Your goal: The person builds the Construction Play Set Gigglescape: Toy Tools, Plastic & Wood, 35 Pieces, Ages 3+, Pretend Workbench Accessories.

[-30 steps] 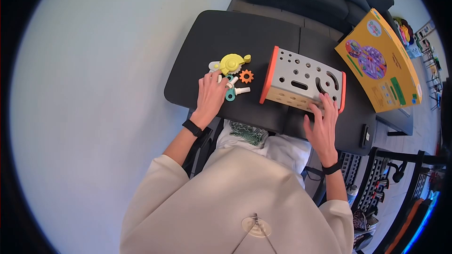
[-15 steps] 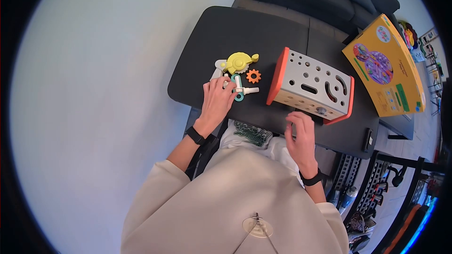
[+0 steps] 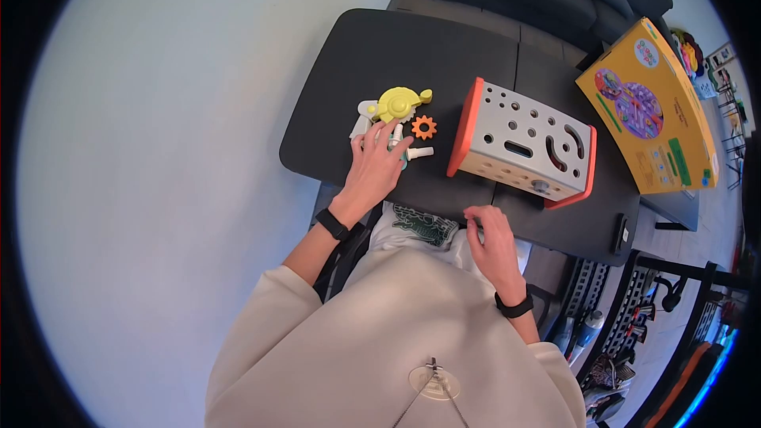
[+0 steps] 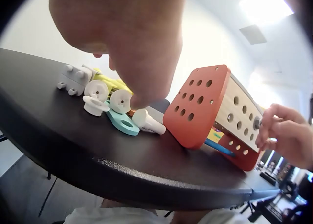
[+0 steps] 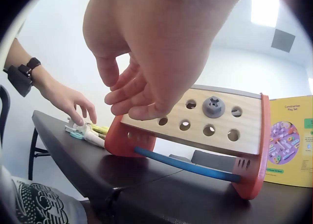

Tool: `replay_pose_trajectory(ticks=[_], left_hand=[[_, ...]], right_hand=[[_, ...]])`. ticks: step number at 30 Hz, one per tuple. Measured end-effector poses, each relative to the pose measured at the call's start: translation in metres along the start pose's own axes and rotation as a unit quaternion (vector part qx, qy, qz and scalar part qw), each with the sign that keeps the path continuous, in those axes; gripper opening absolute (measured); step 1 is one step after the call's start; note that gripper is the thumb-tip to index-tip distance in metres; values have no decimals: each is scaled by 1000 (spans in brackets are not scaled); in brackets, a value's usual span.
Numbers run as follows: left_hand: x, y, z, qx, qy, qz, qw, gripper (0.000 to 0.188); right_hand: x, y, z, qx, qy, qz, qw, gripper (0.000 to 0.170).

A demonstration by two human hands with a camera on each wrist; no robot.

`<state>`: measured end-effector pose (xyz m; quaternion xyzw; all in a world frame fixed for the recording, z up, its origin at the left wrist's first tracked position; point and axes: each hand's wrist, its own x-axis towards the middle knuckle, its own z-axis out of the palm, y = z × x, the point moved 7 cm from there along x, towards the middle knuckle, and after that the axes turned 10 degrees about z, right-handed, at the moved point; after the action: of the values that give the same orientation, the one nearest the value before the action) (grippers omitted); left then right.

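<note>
Black table (image 3: 468, 47): left of the toy workbench (image 3: 523, 123), a white bolt (image 3: 420, 152) points toward it beside your nearer left hand (image 3: 374, 166), grip unclear; your right hand (image 3: 495, 247) curls loosely, empty.

Smooth white plastic bolt (image 4: 148, 121); matt wood panel (image 5: 195, 117).

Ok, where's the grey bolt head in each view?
Head: grey bolt head right of centre, mid-height.
Left wrist: grey bolt head towards the right edge, beside the right hand.
Right wrist: grey bolt head right of centre, mid-height.
Shared landmark: the holed wooden panel around it.
</note>
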<state>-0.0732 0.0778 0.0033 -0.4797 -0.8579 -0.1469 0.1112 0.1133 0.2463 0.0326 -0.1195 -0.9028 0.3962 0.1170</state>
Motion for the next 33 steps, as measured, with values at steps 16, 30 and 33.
replay_pose_trajectory(ticks=[16,30,33], left_hand=[[-21,74,0,-234,-24,-77,969,21],[25,33,18,33,-9,7,999,42],[33,32,32,98,18,34,994,43]], right_hand=[[2,-4,34,-34,-41,-23,998,51],[-9,20,23,152,-50,74,984,28],[-11,24,25,182,-64,94,977,29]])
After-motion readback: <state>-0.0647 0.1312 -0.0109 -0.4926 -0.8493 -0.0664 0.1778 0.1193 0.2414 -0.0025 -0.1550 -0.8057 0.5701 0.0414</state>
